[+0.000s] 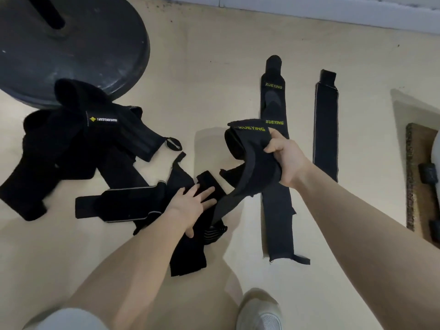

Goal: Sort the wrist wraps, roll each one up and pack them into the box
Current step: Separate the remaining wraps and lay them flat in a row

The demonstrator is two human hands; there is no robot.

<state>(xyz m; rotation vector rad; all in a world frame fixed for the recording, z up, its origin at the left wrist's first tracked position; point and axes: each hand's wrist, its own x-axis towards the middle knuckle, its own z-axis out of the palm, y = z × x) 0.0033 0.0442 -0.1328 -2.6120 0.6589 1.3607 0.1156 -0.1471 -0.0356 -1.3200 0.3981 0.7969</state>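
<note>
A single head-worn wide-angle view looks steeply down and forward at the pale cream floor (190,67), close enough that both bare forearms reach in from the bottom edge. The white baseboard (333,8) bends along the top edge from 12 to 2 o'clock. A round dark weight plate (71,51) sits at 10 o'clock, a pale shoe (259,310) at 6 o'clock.

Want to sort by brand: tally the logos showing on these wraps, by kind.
XUEYING prints: 3
White-lettered label with a yellow diamond: 1
Total: 4
</note>
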